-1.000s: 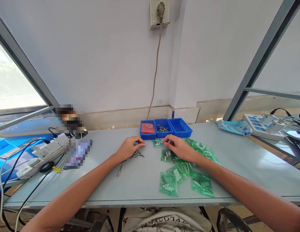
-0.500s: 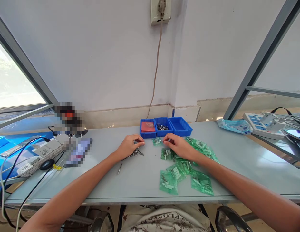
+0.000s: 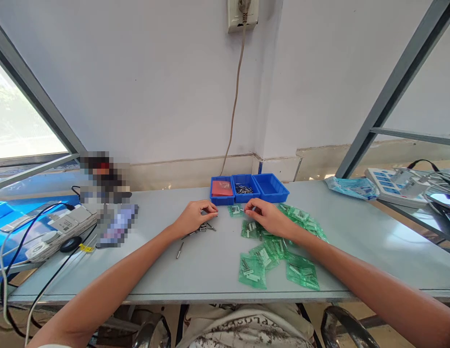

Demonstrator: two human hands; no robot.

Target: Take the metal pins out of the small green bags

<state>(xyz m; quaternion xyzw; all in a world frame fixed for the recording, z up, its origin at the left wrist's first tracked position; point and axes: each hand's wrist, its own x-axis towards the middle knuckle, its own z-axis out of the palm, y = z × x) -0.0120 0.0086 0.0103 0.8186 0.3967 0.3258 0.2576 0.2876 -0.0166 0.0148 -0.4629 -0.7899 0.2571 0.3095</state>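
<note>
My left hand hovers over a small pile of metal pins, thumb and fingertips pinched together; whatever is between them is too small to make out. One loose metal pin lies apart, nearer the front edge. My right hand is also closed in a pinch, beside a small green plastic bag that holds short pieces. What the right fingertips grip is hard to see. Beneath and around that hand lie several more filled green bags, some partly hidden by the wrist.
Behind my hands stand three blue bins: one with red packets, one with metal pins, and an empty one. A power strip with cables sits left. A blue packet and white device are right.
The view has shifted very slightly. Both hands keep practically the same pinched poses, and the bags and pins lie where they were.
</note>
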